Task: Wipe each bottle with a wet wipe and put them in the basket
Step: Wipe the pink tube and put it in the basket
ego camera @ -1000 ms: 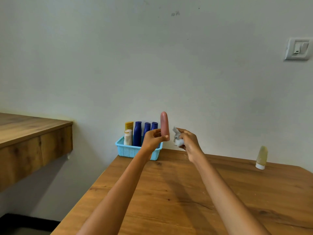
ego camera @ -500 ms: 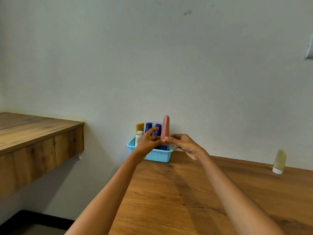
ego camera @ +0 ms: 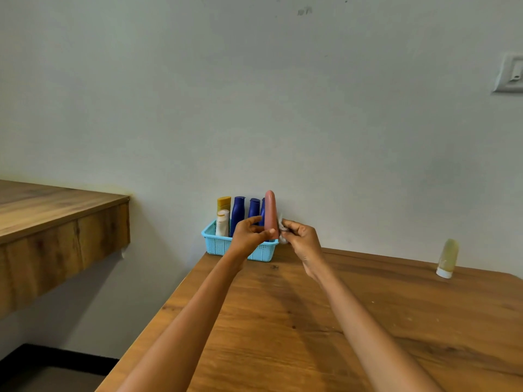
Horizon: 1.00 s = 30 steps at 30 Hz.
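My left hand [ego camera: 250,233] grips the lower part of a pink bottle [ego camera: 270,210] and holds it upright in front of the light blue basket [ego camera: 219,245]. My right hand [ego camera: 302,238] pinches a crumpled white wet wipe [ego camera: 282,226] against the bottle's right side. Inside the basket stand a yellow bottle [ego camera: 224,203], a white bottle [ego camera: 222,226] and blue bottles [ego camera: 237,213]. A pale yellow bottle [ego camera: 447,258] with a white cap stands alone at the far right of the wooden table [ego camera: 311,335], by the wall.
The basket sits at the table's far left corner against the wall. A second wooden counter [ego camera: 56,219] juts out at the left, with a floor gap between it and the table. A wall switch [ego camera: 509,76] is at the upper right.
My right hand with the wipe has closed in from beside the bottle and now presses on its right side. The view has shifted slightly.
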Each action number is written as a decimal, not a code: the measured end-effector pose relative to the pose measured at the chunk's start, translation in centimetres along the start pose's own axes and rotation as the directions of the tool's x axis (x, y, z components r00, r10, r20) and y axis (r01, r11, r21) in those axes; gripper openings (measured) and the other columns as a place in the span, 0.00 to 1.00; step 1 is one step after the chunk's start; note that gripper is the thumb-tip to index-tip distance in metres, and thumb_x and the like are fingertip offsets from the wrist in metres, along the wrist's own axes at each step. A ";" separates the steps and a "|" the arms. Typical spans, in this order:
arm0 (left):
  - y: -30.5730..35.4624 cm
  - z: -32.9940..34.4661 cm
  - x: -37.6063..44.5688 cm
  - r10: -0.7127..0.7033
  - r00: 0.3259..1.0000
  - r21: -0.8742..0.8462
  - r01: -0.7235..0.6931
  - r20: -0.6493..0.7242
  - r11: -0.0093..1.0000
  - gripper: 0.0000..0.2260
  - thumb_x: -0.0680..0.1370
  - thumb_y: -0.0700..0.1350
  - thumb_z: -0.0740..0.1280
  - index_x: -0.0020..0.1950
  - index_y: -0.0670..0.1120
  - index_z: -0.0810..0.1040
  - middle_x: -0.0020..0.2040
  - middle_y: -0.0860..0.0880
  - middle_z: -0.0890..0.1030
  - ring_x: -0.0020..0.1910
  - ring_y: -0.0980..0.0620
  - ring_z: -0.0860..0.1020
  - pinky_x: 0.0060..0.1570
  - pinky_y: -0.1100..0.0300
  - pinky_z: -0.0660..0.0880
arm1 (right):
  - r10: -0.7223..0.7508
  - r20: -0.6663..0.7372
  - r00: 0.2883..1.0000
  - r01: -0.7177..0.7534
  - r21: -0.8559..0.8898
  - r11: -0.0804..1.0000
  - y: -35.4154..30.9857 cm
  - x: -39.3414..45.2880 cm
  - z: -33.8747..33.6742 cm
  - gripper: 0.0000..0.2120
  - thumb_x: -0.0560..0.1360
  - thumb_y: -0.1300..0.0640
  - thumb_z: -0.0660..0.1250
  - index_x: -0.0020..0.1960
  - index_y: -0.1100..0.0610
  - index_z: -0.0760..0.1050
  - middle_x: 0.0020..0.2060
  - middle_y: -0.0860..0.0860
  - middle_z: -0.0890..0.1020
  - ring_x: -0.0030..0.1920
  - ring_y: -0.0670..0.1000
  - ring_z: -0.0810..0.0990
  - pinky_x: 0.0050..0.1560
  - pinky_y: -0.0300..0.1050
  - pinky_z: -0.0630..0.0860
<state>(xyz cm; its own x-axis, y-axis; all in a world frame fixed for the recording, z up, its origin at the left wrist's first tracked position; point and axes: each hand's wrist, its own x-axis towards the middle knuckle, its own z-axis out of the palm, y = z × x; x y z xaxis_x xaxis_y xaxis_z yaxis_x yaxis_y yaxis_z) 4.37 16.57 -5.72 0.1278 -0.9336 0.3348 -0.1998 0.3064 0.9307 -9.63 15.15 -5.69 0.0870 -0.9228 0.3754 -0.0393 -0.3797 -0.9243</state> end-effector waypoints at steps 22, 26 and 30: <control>4.5 -5.2 2.7 0.155 0.978 0.463 -0.073 -0.141 0.883 0.30 0.73 0.49 0.72 0.70 0.43 0.65 0.56 0.44 0.77 0.57 0.46 0.76 0.50 0.58 0.72 | 0.181 -0.198 0.963 -0.170 0.075 0.983 -0.5 0.2 -0.9 0.13 0.75 0.65 0.64 0.57 0.58 0.79 0.52 0.53 0.82 0.53 0.51 0.79 0.52 0.46 0.78; 5.7 -6.4 4.3 0.149 0.985 0.525 -0.079 -0.092 0.848 0.29 0.73 0.45 0.71 0.70 0.42 0.64 0.47 0.50 0.78 0.55 0.48 0.76 0.54 0.57 0.70 | 0.263 -0.105 0.959 -0.252 0.109 0.962 -0.5 0.9 0.1 0.13 0.75 0.68 0.62 0.57 0.59 0.76 0.54 0.55 0.80 0.55 0.53 0.78 0.55 0.50 0.78; 5.5 -6.6 5.6 0.180 0.980 0.519 -0.109 -0.088 0.848 0.24 0.75 0.40 0.65 0.70 0.45 0.65 0.56 0.44 0.78 0.57 0.44 0.76 0.55 0.54 0.73 | 0.272 -0.109 0.956 -0.259 0.121 0.958 0.0 1.5 0.8 0.13 0.75 0.68 0.62 0.58 0.60 0.76 0.55 0.56 0.80 0.56 0.54 0.78 0.58 0.53 0.77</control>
<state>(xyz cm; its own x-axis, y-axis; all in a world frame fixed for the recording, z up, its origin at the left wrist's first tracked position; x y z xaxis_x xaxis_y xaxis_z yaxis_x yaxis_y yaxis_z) 10.37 14.26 2.21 0.1750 -0.8431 0.5085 -0.6876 0.2650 0.6760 -8.73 13.84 -5.17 -0.0359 -0.9927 0.1154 0.0604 -0.1174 -0.9912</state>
